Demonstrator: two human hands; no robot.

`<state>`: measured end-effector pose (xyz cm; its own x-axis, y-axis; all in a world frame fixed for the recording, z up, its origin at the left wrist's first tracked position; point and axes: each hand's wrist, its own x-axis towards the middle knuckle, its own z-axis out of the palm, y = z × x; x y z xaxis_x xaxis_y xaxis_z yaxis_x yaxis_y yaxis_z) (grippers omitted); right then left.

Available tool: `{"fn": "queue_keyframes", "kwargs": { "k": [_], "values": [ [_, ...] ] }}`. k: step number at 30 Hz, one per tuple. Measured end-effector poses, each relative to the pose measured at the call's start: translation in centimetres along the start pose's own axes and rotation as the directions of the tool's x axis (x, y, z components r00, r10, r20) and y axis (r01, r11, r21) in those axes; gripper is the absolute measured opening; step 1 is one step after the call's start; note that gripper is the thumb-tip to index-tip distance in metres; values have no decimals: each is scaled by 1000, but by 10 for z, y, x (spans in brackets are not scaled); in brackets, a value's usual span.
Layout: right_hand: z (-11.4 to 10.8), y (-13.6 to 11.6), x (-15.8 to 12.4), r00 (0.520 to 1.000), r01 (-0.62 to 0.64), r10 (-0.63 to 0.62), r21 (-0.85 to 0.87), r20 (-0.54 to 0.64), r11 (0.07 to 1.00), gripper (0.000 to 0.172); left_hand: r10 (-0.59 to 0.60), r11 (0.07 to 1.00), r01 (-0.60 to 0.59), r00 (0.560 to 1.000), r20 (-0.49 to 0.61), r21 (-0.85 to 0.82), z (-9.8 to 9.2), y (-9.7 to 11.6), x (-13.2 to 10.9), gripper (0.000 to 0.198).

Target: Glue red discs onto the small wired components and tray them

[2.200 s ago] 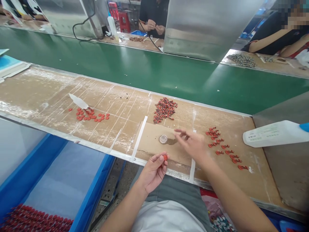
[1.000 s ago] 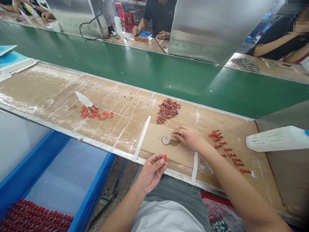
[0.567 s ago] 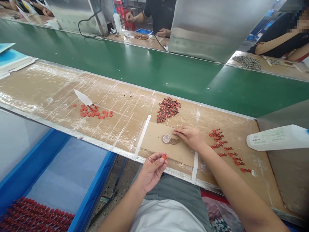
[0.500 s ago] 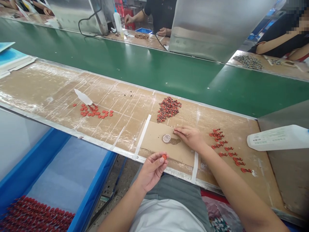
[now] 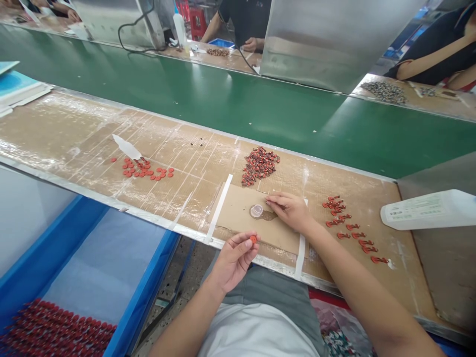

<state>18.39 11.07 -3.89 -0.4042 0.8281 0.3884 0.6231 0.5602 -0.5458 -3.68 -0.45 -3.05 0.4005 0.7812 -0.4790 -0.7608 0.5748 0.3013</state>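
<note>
My left hand (image 5: 234,258) pinches a small red disc (image 5: 253,239) between thumb and fingers, at the near edge of the bench. My right hand (image 5: 292,210) rests on a taped cardboard patch (image 5: 238,213), its fingers closed together just right of a small clear round cap (image 5: 256,211); whether they hold anything is hidden. A heap of small red-and-dark parts (image 5: 259,164) lies beyond the patch. Several red parts (image 5: 347,226) lie in a loose row right of my right hand. Loose red discs (image 5: 143,169) lie to the left.
A white plastic bottle (image 5: 427,208) lies on its side at the right. A green conveyor belt (image 5: 238,109) runs behind the bench. A blue bin (image 5: 70,292) with red parts sits lower left. Other people work across the belt, beside metal housings (image 5: 327,39).
My right hand came down from above the patch and settled on it beside the clear cap. My left hand keeps holding the red disc in the same place.
</note>
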Motion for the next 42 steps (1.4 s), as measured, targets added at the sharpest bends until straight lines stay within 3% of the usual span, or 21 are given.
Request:
{"fn": "queue_keyframes", "kwargs": {
  "k": [2, 4, 7, 11, 14, 17, 19, 22, 26, 33, 42],
  "values": [
    [2, -1, 0, 999, -49, 49, 39, -2, 998, 20, 1, 1000, -1, 1000, -5, -4, 0, 0, 0, 24],
    [3, -3, -1, 984, -173, 178, 144, -27, 974, 23, 4, 1000, -4, 1000, -9, -10, 0, 0, 0, 24],
    [1, -12, -2, 911, -346, 407, 419, -62, 839, 32, 12, 1000, -12, 1000, -15, -22, 0, 0, 0, 23],
    [-6, -33, -8, 834, -390, 547, 628, -69, 673, 29, 21, 999, -22, 1000, -21, -24, 1, 0, 1, 23],
    [-5, -49, -17, 799, -382, 586, 638, -136, 668, 25, 23, 999, -23, 1000, -18, -25, 2, 0, 2, 24],
    [4, -60, -24, 804, -328, 522, 518, -287, 790, 20, 21, 1000, -21, 1000, -4, -20, 1, 0, 2, 25],
    [10, -63, -25, 853, -251, 380, 357, -357, 900, 16, 25, 1000, -25, 1000, 6, -14, 1, 0, 2, 24],
    [15, -64, -21, 925, -71, 127, 165, -357, 984, 17, 38, 999, -38, 999, 15, -9, 2, 0, 2, 22],
    [17, -60, -12, 943, 59, -30, 77, -332, 995, 21, 42, 999, -42, 999, 20, -11, 3, 0, 3, 22],
    [24, -52, -9, 944, 88, -72, 35, -322, 996, 20, 42, 999, -41, 999, 26, -17, 3, 0, 5, 21],
    [24, -55, -10, 958, -45, 69, 91, -277, 995, 13, 44, 999, -45, 999, -23, -12, 7, 0, 0, 24]
  ]
}}
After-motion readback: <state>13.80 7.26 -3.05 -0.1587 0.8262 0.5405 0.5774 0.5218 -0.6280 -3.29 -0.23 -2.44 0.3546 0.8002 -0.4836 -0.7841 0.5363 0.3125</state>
